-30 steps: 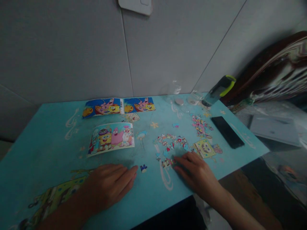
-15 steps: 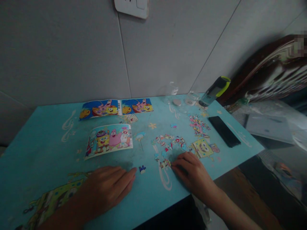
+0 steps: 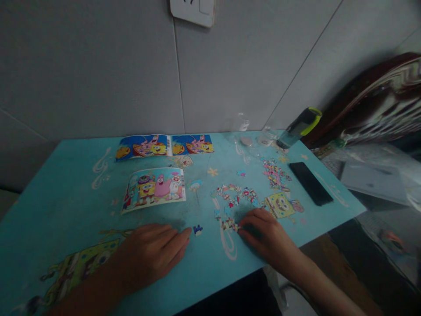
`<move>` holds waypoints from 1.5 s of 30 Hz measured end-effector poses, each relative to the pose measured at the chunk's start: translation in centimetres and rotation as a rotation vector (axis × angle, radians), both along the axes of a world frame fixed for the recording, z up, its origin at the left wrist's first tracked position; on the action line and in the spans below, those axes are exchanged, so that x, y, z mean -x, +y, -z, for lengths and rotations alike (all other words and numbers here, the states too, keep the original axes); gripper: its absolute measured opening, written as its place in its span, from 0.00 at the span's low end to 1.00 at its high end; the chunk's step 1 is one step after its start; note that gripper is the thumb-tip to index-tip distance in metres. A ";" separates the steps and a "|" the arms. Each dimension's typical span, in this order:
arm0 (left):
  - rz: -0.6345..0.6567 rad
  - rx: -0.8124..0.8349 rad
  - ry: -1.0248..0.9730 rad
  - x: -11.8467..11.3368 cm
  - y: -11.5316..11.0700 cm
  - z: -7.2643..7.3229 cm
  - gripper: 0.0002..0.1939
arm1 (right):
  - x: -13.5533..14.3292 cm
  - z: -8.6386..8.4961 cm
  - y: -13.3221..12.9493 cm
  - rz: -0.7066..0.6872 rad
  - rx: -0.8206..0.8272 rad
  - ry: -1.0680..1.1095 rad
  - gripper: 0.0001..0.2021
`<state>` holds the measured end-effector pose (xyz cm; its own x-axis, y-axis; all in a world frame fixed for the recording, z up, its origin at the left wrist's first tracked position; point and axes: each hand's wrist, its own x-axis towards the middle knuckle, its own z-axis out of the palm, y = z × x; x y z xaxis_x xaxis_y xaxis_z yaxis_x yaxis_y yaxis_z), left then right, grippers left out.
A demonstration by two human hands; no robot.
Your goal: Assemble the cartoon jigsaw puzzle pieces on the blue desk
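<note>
1. puzzle pieces (image 3: 232, 204) lie in a loose ring, well in from the surface's (image 3: 210, 263) front edge.
2. right hand (image 3: 263, 230): fingers curled, tips at a small cluster (image 3: 227, 225); cannot tell whether gripping.
3. left hand (image 3: 158, 250): half open, visibly holding nothing, beside a blue piece (image 3: 198, 230).

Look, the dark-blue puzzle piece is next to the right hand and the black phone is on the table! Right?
Not quite: the head view shows the dark-blue puzzle piece next to the left hand. The black phone is on the table.
</note>
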<state>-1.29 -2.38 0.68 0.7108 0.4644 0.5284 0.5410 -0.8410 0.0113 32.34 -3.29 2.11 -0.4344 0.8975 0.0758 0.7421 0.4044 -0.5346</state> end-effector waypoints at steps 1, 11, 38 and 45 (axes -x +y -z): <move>-0.004 0.002 -0.002 0.0 0.0 0.1 0.09 | -0.1 -0.1 0.2 -0.002 -0.005 -0.008 0.06; -0.026 0.014 -0.013 0.0 -0.1 0.5 0.08 | -1.1 -0.9 4.5 0.002 -0.166 -0.123 0.09; -0.049 0.035 0.012 0.3 0.5 -0.6 0.07 | -0.1 0.3 12.4 0.045 -0.020 -0.088 0.10; -0.046 0.043 0.009 0.2 0.3 -0.6 0.08 | -0.1 0.1 12.2 0.033 -0.002 -0.060 0.08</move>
